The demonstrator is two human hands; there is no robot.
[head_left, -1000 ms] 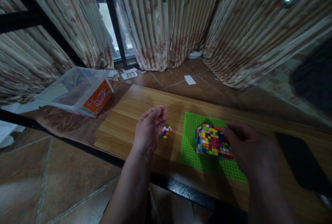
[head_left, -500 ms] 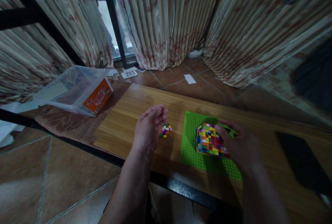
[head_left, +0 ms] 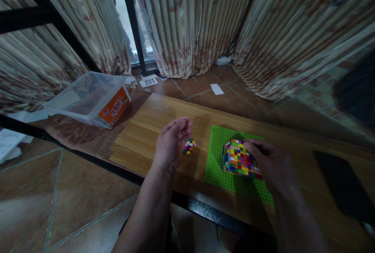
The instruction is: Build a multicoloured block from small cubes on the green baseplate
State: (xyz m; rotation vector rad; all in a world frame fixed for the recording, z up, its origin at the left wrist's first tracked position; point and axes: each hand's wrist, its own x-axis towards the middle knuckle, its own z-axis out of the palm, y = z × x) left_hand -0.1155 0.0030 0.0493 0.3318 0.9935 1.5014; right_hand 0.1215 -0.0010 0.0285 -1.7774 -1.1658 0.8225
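Observation:
A block built of small multicoloured toy bricks (head_left: 238,159) stands on a green studded baseplate (head_left: 215,167) on the wooden table. My right hand (head_left: 268,157) is at the block's upper right edge, thumb and fingers closed together; it hides that side, and what the fingertips hold does not show. Left of the baseplate, a small pile of loose bricks (head_left: 190,146) lies on the wood. My left hand (head_left: 172,141) hovers beside this pile, palm turned inward, its fingers curled and thumb against them. Whatever they hold is hidden.
A clear plastic bin (head_left: 88,100) with an orange label is beyond the table's left end. A dark flat object (head_left: 341,182) lies on the table at right. The table (head_left: 146,128) has a black front edge. Papers (head_left: 216,89) lie on the tiled floor by the curtains.
My right hand's fingers have drawn in from over the block's far side to a closed grip at its upper edge. The left hand keeps its pose. The view has shifted slightly.

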